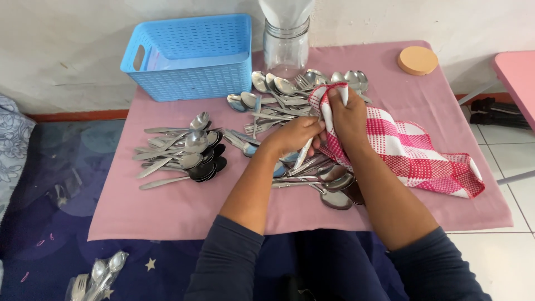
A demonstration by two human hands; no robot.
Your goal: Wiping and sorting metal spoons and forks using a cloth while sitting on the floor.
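Right hand: closed around a bunched fold of the red-and-white checked cloth, which wraps the upper end of one metal utensil. Whether the wrapped end is a spoon bowl or fork tines cannot be told. Left hand: fingers curled around the same utensil's handle, a slim, smooth, shiny steel bar slanting toward 7 o'clock below the knuckles. The utensil sits near the centre of the surface, held just above the loose cutlery.

Cloth: soft woven fabric, crumpled, trailing toward 4 o'clock from the hands and lying on the surface.

Unsorted cutlery heap: polished steel spoons and forks, tangled, spreading from 12 o'clock of the hands down under them to 6 o'clock.

Stacked spoons: at 9 o'clock, bowls nested, handles pointing left.

Surface: covered with matte pink cloth, flat.

Blue plastic basket: at 10 o'clock, rectangular, perforated walls, cut-out handle. Clear glass jar: at 12 o'clock, ribbed. Round tan disc: at 2 o'clock, matte, cork-like.

Bagged cutlery: clear plastic wrap, on the dark blue floor covering at 7 o'clock.
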